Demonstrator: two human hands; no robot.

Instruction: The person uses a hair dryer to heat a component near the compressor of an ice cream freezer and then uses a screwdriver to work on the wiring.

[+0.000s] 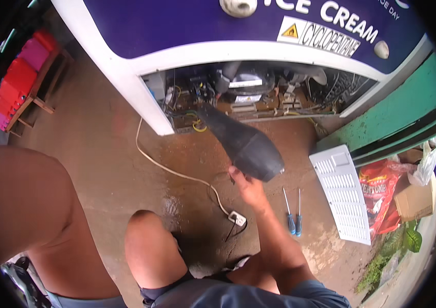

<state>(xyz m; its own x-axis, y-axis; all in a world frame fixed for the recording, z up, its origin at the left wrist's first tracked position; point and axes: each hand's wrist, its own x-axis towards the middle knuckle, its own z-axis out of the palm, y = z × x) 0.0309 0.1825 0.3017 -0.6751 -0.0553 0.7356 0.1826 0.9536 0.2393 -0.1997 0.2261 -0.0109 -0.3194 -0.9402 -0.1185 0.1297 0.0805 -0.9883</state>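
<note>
Black blower (246, 143) in right hand (248, 187), screwdrivers (294, 215) and white grille (343, 192) beside.

Wet concrete floor (115, 154), two screwdrivers (294, 218), white vent panel (343, 197), power strip (237, 218)

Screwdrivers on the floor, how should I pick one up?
Grip a screwdriver by its blue handle, the thick end nearest the person, coming from above. Both lie flat, side by side, thin metal shafts pointing toward the freezer. The right hand is busy holding the blower.
</note>
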